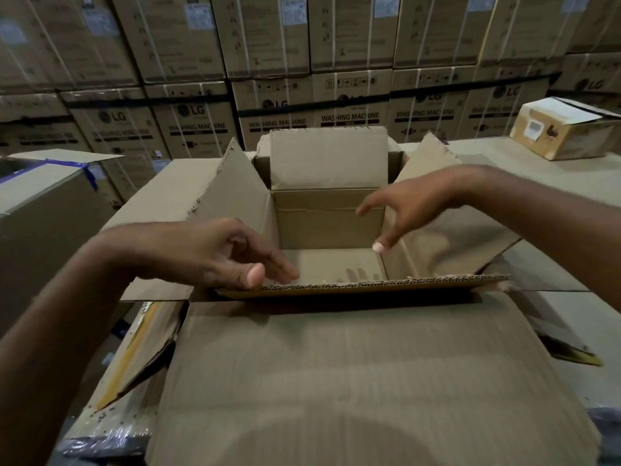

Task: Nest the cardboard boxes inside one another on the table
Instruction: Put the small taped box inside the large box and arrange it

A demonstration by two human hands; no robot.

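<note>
- Fingers (279, 268) of the left hand (208, 253) curl loosely at the near flap (386, 284); the right hand (413, 205) is spread, empty.
- Open cardboard box (329, 220) sits on the table (554, 178) between them.
- Probably light, floppy-flapped: grip the walls.

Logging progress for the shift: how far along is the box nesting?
Done: one open box appears seated inside a larger box. In hand: left hand and right hand hover over it, empty. Left: the small box far right sits un-nested.

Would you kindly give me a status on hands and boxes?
Hands open: left hand at near flap, right hand over inner box. Inner box empty, flaps up, inside larger box. Nothing blocking.
</note>
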